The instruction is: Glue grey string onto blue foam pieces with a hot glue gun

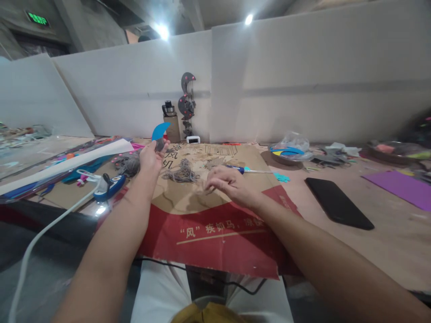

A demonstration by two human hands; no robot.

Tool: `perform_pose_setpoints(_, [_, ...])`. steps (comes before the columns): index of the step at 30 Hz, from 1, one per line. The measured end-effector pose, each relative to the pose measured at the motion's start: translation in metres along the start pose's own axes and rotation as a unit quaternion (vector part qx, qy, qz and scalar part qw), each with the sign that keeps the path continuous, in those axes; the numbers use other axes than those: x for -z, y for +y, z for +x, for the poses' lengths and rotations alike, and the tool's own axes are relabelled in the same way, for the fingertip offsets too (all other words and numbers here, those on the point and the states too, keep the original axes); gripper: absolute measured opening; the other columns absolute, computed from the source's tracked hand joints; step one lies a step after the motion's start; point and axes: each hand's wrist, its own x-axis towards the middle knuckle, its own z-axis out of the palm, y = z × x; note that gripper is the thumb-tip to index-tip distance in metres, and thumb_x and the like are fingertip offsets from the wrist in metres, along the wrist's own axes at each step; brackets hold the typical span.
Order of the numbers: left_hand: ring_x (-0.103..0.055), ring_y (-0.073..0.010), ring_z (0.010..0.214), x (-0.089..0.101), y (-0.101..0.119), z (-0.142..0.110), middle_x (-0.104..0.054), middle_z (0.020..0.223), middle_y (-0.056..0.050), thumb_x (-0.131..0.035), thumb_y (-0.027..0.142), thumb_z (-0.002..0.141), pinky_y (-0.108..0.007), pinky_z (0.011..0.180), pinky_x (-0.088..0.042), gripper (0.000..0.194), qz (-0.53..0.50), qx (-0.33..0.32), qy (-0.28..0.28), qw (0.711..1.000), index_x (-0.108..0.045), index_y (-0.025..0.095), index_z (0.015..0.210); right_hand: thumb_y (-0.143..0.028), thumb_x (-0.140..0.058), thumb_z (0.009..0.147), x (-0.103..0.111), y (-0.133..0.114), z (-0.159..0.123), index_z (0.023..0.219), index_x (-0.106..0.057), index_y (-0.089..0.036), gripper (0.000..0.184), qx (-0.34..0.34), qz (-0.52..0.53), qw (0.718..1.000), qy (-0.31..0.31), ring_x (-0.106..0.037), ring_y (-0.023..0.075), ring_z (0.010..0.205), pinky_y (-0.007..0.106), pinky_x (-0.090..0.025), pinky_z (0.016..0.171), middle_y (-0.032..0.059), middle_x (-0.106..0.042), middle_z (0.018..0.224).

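Note:
My left hand point(153, 154) is raised at the back of the cardboard and closed on a blue crescent-shaped cutout point(160, 130), with a dark grey part at its lower edge. My right hand point(227, 181) hovers over the middle of the cardboard point(182, 197). Its fingers are curled together; whatever they hold, if anything, is too small or blurred to make out. Between the hands lies a loose heap of grey cord point(183, 172). Just behind my right hand is a thin tool with a blue handle point(239, 169), partly hidden by the hand.
A black phone point(338, 202) and a purple sheet point(400, 187) lie to the right. Behind are a bowl with cutouts point(288, 154), a bottle point(171, 125) and a hanging crescent decoration point(186, 103). Leftward sit a power strip point(109, 187) with a white cable and a grey yarn bundle point(128, 165).

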Motion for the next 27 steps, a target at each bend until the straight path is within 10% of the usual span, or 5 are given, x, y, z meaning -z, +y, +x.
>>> perform_pose_setpoints(6, [-0.070, -0.0156, 0.077, -0.009, -0.019, -0.021, -0.070, 0.078, -0.010, -0.053, 0.012, 0.085, -0.029, 0.075, -0.058, 0.010, 0.085, 0.021, -0.110, 0.990, -0.057, 0.011, 0.075, -0.041, -0.049, 0.088, 0.019, 0.045, -0.003, 0.094, -0.063, -0.015, 0.030, -0.266, -0.337, 0.902, 0.047, -0.060, 0.0239, 0.090, 0.032, -0.041, 0.077, 0.0143, -0.066, 0.096])
perform_pose_setpoints(12, [-0.070, -0.0148, 0.073, -0.021, -0.026, -0.042, -0.068, 0.072, -0.006, -0.054, 0.015, 0.085, -0.034, 0.076, -0.058, 0.007, 0.159, 0.015, -0.153, 0.975, -0.053, 0.013, 0.079, -0.031, -0.060, 0.079, 0.020, 0.060, -0.007, 0.113, -0.054, -0.007, 0.041, -0.383, -0.386, 0.839, 0.012, -0.063, 0.0276, 0.093, 0.031, -0.042, 0.071, 0.0222, -0.064, 0.105])
perform_pose_setpoints(21, [-0.069, -0.0151, 0.071, -0.025, -0.033, -0.054, -0.069, 0.073, -0.006, -0.052, 0.015, 0.088, -0.032, 0.073, -0.058, 0.011, 0.177, 0.089, -0.156, 0.968, -0.050, 0.015, 0.076, -0.020, -0.064, 0.064, 0.022, 0.065, 0.003, 0.071, -0.057, -0.017, 0.010, -0.461, -0.087, 0.860, 0.201, -0.045, 0.0094, 0.044, 0.021, -0.029, 0.042, -0.0043, -0.048, 0.049])
perform_pose_setpoints(27, [-0.069, -0.0133, 0.070, -0.024, -0.032, -0.054, -0.068, 0.072, -0.007, -0.056, 0.016, 0.087, -0.026, 0.068, -0.058, 0.011, 0.159, 0.088, -0.161, 0.970, -0.050, 0.013, 0.077, -0.026, -0.063, 0.066, 0.023, 0.068, 0.004, 0.066, -0.049, -0.020, 0.015, -0.377, 0.125, 0.872, 0.287, -0.042, 0.0093, 0.040, 0.021, -0.028, 0.036, -0.0056, -0.043, 0.045])
